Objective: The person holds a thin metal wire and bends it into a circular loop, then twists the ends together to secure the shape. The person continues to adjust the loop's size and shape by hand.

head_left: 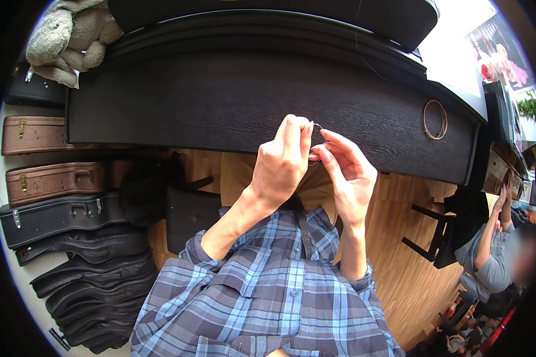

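Observation:
My left hand (278,165) is closed, its thumb and fingers pinching a thin guitar string (317,125). The string bends in a small loop across the gap to my right hand (352,174). There my thumb and index finger pinch it too, with the other fingers loosely curled. Part of the string is hidden behind my fingers. Both hands are held close together in front of me, over the near edge of the black wood-grained tabletop (190,95). To the right on that top lies a coiled copper-coloured string (426,122).
Brown and black instrument cases (59,183) stand in a row at the left. A grey plush toy (50,41) sits at the far left corner. Black stool legs (435,229) stand on the wooden floor (393,268) at the right, near another person (488,256).

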Demonstrator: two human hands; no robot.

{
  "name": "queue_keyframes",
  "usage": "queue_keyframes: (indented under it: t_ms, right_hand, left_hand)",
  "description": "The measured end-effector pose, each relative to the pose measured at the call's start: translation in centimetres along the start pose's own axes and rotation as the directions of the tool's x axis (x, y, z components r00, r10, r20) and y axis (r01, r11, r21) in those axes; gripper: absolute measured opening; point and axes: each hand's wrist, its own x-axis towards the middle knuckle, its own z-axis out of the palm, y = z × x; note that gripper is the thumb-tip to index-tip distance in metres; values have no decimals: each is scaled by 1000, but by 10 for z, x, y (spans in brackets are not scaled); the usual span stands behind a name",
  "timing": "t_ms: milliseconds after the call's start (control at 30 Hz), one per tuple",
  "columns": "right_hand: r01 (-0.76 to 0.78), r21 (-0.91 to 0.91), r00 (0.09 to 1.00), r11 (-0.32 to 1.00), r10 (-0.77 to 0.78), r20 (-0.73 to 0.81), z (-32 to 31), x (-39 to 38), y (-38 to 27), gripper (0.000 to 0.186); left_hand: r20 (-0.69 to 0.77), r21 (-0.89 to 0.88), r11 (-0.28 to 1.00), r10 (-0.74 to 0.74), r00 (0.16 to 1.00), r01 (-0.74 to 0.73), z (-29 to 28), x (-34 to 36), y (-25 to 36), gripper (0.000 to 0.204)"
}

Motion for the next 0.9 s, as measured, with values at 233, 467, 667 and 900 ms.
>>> queue_keyframes:
  t_ms: [233, 467, 667, 900]
  right_hand:
    - [-7, -46, 998, 999, 10, 62, -2, 0, -2, 34]
    - [9, -61, 995, 998, -3, 99, -5, 2, -1, 32]
    - [-16, -67, 994, 998, 23, 104, -4, 3, -2, 31]
    - [7, -217, 989, 976, 25, 147, -7, 4, -6, 32]
  left_hand:
    - [36, -3, 1000, 2, 999, -2, -4, 2, -5, 9]
    - [44, 5, 1000, 5, 999, -6, -5, 2, -5, 10]
    - [47, -5, 1000, 10, 999, -10, -6, 1, -5, 11]
    - [81, -33, 999, 36, 996, -34, -5, 0, -6, 11]
